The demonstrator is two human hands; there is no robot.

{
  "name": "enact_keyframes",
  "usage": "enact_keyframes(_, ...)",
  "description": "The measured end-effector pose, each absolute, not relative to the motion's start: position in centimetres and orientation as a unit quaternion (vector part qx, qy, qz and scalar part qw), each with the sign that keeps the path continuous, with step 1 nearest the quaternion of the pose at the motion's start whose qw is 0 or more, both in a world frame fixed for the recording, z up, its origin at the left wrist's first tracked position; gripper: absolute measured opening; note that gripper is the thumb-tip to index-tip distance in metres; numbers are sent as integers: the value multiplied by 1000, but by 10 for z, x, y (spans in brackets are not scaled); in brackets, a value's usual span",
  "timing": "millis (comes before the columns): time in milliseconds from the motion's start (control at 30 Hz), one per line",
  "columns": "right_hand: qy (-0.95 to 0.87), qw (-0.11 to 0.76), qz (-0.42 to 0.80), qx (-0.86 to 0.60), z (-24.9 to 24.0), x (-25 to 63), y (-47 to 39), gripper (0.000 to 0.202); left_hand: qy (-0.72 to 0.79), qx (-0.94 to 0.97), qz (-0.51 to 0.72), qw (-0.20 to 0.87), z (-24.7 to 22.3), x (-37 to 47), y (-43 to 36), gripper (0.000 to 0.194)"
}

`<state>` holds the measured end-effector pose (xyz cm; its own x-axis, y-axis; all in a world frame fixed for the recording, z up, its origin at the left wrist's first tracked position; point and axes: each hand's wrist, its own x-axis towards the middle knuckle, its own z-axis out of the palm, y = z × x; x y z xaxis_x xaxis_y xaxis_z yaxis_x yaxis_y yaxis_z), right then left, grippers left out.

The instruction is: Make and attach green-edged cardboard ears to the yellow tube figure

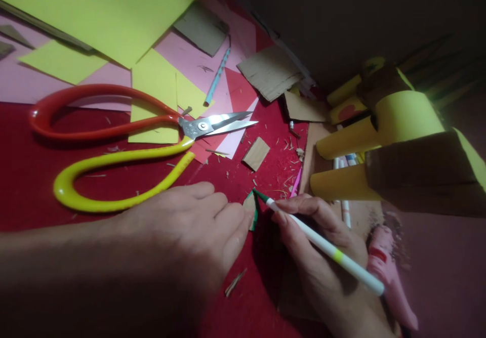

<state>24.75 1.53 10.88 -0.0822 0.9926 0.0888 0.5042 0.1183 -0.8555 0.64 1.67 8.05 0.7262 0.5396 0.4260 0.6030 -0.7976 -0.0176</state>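
Note:
My left hand [212, 221] holds a small pointed piece of cardboard [249, 208] against the red surface, its fingertips pressed on the lower left side. Green colour runs along the right edge of the piece. In my right hand [322, 247] is a white marker [319, 241] with a yellow-green band, gripped between thumb and fingers. Its green tip touches the top of the cardboard piece. Large scissors [203, 125] with one red and one yellow handle lie partly open just above my left hand. A small cardboard rectangle [256, 154] rests above the piece.
Yellow sheets [102, 9] and pink paper [190, 59] cover the upper left. A blue pencil [217, 77] and cardboard scraps [269, 71] lie at the top middle. On the right stand yellow paper and cardboard shapes [408, 115], with a pink glue gun [391, 277] below.

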Motion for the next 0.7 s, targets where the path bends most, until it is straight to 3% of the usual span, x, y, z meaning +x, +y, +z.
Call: enact_keyframes(700,-655,389,342,-550,92,243,5,13,-314,-908,-272,52,68,16,17,37)
